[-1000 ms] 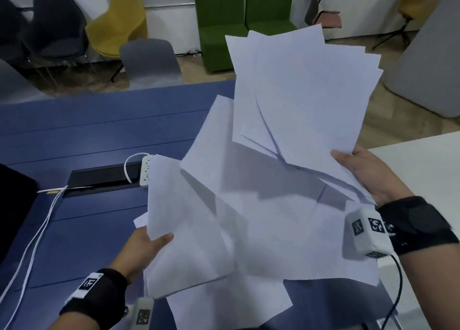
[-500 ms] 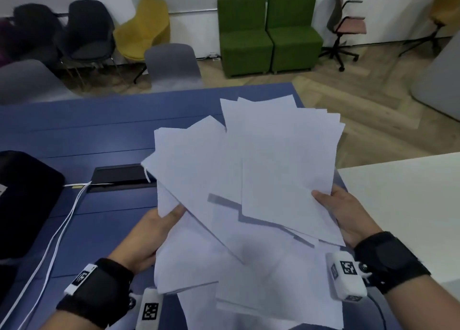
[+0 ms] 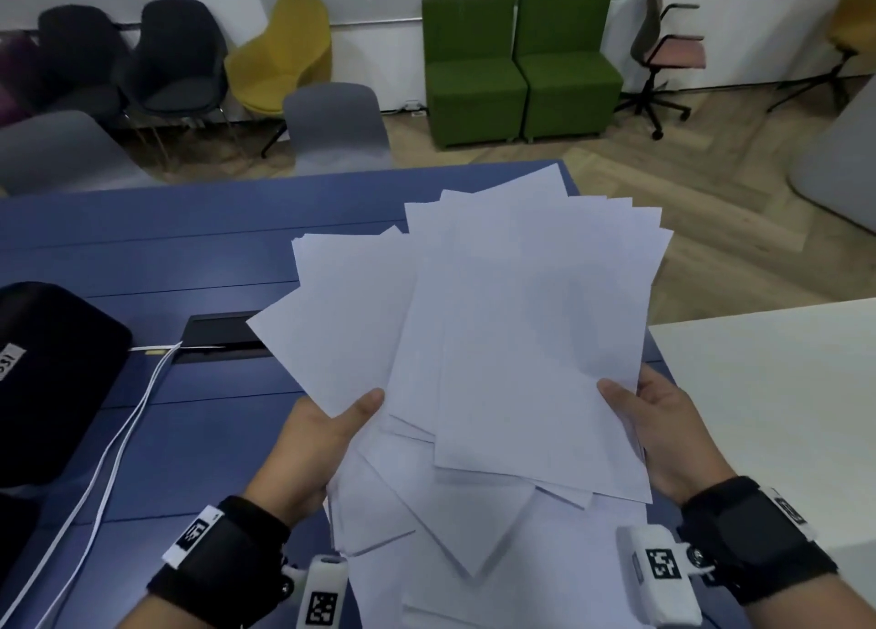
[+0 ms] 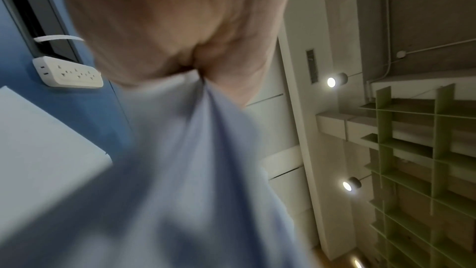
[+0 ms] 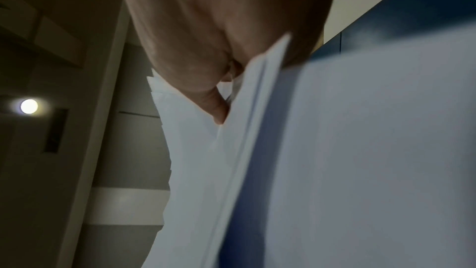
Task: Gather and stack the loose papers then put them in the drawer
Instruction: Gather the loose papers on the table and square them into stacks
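Note:
A fanned, uneven bundle of several white papers (image 3: pixel 497 344) is held up over the blue table (image 3: pixel 142 258). My left hand (image 3: pixel 327 434) grips the bundle's left edge, thumb on top. My right hand (image 3: pixel 659 424) grips the right edge, thumb on top as well. The left wrist view shows blurred papers (image 4: pixel 185 170) pinched in my left hand (image 4: pixel 180 27). In the right wrist view my right hand (image 5: pixel 221 44) pinches the papers (image 5: pixel 231 150) by their edge. More sheets (image 3: pixel 474 557) lie or hang lower, under the bundle. No drawer is in view.
A black bag (image 3: pixel 52 372) lies at the table's left, with white cables (image 3: pixel 118 439) running to a cable slot (image 3: pixel 218 339). A white power strip (image 4: pixel 69 74) sits on the table. A white table (image 3: pixel 782 415) stands at the right. Chairs and green seats (image 3: pixel 521 64) stand beyond.
Both hands have brought the scattered sheets closer together into one fanned bundle. The bundle has come lower and nearer to me, and my view has tilted up toward the room.

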The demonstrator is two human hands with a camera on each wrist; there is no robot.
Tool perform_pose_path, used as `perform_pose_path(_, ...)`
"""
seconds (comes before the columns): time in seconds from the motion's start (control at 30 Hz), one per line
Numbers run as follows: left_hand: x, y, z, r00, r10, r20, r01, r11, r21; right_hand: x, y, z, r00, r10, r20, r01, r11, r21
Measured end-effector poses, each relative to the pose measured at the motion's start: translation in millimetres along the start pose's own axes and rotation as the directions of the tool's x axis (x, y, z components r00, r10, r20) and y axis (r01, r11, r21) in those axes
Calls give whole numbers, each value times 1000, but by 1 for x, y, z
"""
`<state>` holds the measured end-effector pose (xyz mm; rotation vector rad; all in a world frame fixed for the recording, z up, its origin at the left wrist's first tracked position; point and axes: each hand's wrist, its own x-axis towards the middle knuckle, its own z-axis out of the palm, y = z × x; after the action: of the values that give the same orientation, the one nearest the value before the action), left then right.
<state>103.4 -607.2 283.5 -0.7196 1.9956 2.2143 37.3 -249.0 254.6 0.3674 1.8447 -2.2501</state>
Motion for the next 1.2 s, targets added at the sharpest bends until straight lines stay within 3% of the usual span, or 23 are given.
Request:
perform_pose_path(0.23,9,7,-36,999,-17,-27,18,1000,26,6,-23,-42,998,18,-55,-15,999,52)
perform_pose_path(0.5,23,-9,-75,994,-78,-72,91,973,212,27,-58,-59,1000,18,20,-20,992,126)
perform_pose_path(0.67,23,-9,-71,996,-91,-12,90,947,309,36,-68,-27,990,45,133,-63,989,131)
perform_pose_path(0.93,-6,12,-18,959,-67,275,-22,952,307,43,-18,58,979,59,194,-69,997,45)
perform_pose_path(1.1,-13,19,-8,948,-149,282,94,975,200,45,-7,71,983,97,158,-110,991,77)
perform_pose_path(1.2,-12,15,-15,955,-75,287,13,977,211,40,-9,70,977,118,178,-133,988,75)
